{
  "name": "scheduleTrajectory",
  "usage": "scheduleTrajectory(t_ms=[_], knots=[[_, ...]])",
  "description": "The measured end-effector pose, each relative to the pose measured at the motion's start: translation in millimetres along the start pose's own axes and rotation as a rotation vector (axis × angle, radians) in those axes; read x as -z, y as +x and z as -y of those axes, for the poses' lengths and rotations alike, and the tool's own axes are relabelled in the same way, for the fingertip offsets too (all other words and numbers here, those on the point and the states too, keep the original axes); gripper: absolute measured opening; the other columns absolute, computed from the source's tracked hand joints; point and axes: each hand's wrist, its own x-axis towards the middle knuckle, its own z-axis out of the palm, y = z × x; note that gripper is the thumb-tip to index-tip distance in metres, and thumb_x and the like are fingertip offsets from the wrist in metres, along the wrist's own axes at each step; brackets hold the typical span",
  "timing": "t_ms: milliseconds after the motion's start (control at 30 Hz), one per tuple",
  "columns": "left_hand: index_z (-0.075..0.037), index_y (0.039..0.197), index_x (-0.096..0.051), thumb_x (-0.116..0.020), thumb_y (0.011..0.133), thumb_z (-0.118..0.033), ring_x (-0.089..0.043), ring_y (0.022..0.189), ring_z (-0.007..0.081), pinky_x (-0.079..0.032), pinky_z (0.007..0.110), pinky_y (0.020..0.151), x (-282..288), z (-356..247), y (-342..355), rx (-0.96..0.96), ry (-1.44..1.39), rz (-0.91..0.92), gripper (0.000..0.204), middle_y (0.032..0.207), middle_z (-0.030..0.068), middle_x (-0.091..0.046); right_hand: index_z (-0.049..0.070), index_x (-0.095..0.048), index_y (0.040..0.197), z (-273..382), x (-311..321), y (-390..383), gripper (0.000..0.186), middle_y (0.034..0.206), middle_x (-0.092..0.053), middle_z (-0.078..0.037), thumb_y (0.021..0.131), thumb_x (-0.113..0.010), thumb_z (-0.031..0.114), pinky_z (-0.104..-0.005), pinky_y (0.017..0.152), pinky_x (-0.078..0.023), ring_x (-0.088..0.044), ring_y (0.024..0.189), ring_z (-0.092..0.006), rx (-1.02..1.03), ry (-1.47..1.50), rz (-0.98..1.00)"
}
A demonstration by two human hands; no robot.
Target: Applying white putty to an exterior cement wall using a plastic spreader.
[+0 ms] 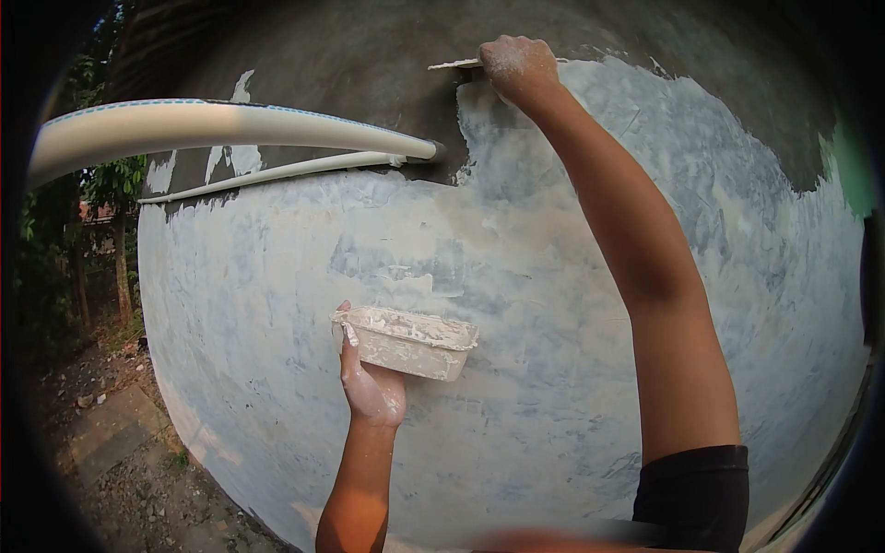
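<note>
My left hand (371, 382) holds up a rectangular plastic tub (406, 355) smeared with white putty, its thumb at the tub's left end and the palm beneath. What lies inside the tub is hidden. High on the wall, my right hand (519, 69) is closed in a fist on a putty knife; the thin putty-coated blade (454, 64) sticks out to its left, close to the wall. The knife's handle is hidden by the fingers. Below and right of that hand spreads whitish putty (544, 230), while bare grey cement (359, 60) shows above and to the left.
A thick white pipe (230, 127) juts from the wall at upper left, with a thinner pipe (277, 171) just under it. Trees (120, 249) and rubble-strewn ground (147, 461) lie beyond the wall's left edge. Green paint (850, 170) shows at far right.
</note>
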Motion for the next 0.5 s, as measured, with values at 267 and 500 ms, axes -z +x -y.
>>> scheduleTrajectory(t_ms=[267, 500], knots=[[-0.008, 0.152, -0.019, -0.04, 0.102, -0.043, -0.037, 0.133, 0.0293, -0.031, 0.046, 0.113, -9, -6, 1, -0.03, 0.015, -0.06, 0.065, 0.143, 0.0126, -0.036, 0.012, -0.072, 0.082, 19, 24, -82, 0.01, 0.082, -0.071, -0.011, 0.081, -0.062, 0.011, -0.0414, 0.066, -0.055, -0.07, 0.079, -0.0292, 0.24, 0.043, 0.077], [-0.009, 0.153, -0.019, -0.041, 0.101, -0.045, -0.036, 0.134, 0.0292, -0.03, 0.046, 0.113, -12, -11, -5, -0.035, 0.034, -0.023, 0.067, 0.145, 0.0126, -0.035, 0.01, -0.073, 0.081, 39, 67, -154, 0.01, 0.078, -0.07, -0.012, 0.08, -0.063, 0.009, -0.0412, 0.064, -0.055, -0.071, 0.076, -0.0294, 0.425, 0.089, 0.414]])
